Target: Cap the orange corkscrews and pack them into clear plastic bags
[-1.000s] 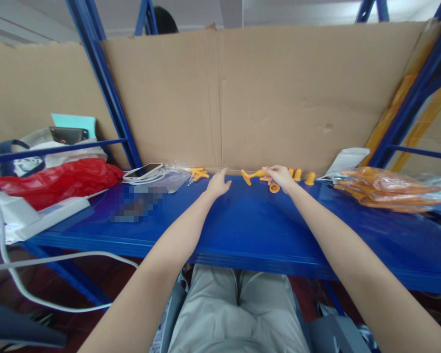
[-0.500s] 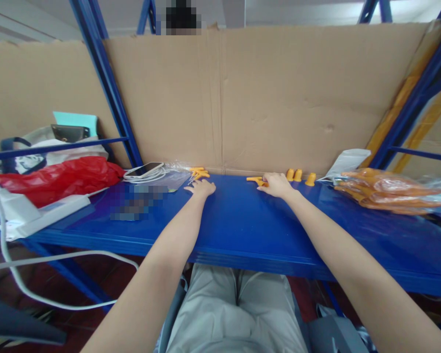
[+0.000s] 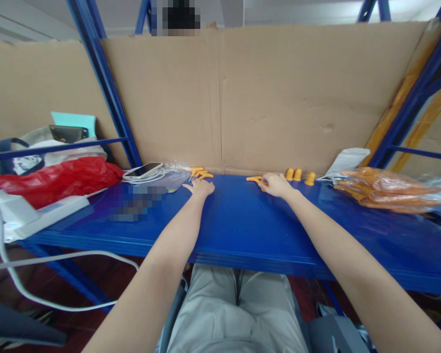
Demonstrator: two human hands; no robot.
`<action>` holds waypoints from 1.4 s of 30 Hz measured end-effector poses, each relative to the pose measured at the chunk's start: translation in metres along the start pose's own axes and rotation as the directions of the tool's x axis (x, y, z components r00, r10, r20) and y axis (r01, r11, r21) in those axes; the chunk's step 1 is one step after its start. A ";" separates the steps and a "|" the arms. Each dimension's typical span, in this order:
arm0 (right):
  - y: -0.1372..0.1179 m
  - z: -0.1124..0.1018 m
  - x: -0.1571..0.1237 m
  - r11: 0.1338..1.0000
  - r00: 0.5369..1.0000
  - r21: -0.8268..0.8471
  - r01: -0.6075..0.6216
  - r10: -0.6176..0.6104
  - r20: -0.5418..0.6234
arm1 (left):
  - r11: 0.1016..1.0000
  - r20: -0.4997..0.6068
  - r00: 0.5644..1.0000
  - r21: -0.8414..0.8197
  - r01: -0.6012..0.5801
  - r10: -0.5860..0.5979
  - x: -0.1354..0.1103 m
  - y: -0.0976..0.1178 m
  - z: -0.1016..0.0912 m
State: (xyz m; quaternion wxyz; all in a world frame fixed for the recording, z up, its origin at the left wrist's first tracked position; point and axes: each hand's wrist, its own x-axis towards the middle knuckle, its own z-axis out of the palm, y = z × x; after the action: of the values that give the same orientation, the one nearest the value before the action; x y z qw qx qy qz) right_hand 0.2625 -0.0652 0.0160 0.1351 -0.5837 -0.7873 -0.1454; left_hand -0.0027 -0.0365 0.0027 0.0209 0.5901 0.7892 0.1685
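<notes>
My left hand [image 3: 203, 187] lies on the blue table beside several slim orange-yellow plastic pieces [image 3: 196, 171], its thumb spread out to the left. A short bead-like metal chain [image 3: 191, 177] shows by its fingers, and one orange-yellow piece reaches out past the fingertips. Farther right, my right hand [image 3: 275, 185] is closed, thumb and forefinger around a slim orange-yellow plastic piece [image 3: 255, 179] that points left; its other end is hidden by the fingers. Behind that hand stand three orange-yellow thimble-shaped caps [image 3: 297, 175], upright and apart from it.
A cardboard sheet [image 3: 272, 98] walls off the back of the blue table [image 3: 238, 225]. To the left lie a phone [image 3: 149, 169], a coiled white cable [image 3: 141, 177], a red plastic bag [image 3: 66, 181] and a white power strip [image 3: 53, 218]. Orange items in clear bags [image 3: 382, 189] lie right.
My left hand has shifted slightly and its thumb now stands farther from the fingers; the orange-yellow piece by it moved a little right. My right hand is almost unmoved.
</notes>
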 end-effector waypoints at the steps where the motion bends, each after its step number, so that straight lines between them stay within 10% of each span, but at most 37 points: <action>1: 0.000 0.000 0.000 1.000 1.000 0.001 0.000 0.000 0.005 | 1.000 -0.005 1.000 -0.010 -0.008 0.007 -0.001 0.001 -0.001; 14: -0.004 -0.006 -0.003 1.000 0.999 0.003 -0.011 0.010 0.042 | 0.940 0.018 0.942 -0.079 -0.333 0.335 -0.006 0.013 -0.003; 24: -0.005 -0.009 -0.004 1.000 0.998 -0.018 -0.020 0.021 0.058 | 0.674 0.094 0.668 -0.067 -0.736 0.738 -0.017 0.034 0.001; 28: -0.005 -0.011 -0.004 1.000 0.998 -0.020 -0.009 0.010 0.056 | 0.628 0.092 0.621 -0.081 -0.774 0.778 -0.028 0.046 0.004; 32: 0.001 -0.009 -0.001 0.999 0.999 0.006 -0.051 0.051 0.006 | 0.667 0.065 0.665 -0.011 -0.745 0.744 -0.027 0.043 0.005; 38: 0.018 -0.009 0.000 0.962 0.958 0.083 -0.259 0.267 -0.107 | 0.884 0.124 0.882 0.058 -0.464 0.454 -0.018 0.026 0.005; 42: 0.040 -0.007 -0.003 0.897 0.882 0.125 -0.423 0.440 -0.171 | 0.905 0.219 0.889 0.054 -0.423 0.402 -0.015 0.022 0.004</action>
State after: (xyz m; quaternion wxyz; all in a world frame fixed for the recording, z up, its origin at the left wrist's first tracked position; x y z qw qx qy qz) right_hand 0.3019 -0.0602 0.0243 0.2647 -0.7210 -0.6259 -0.1350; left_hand 0.0227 -0.0443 0.0031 0.0355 0.7587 0.6468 0.0683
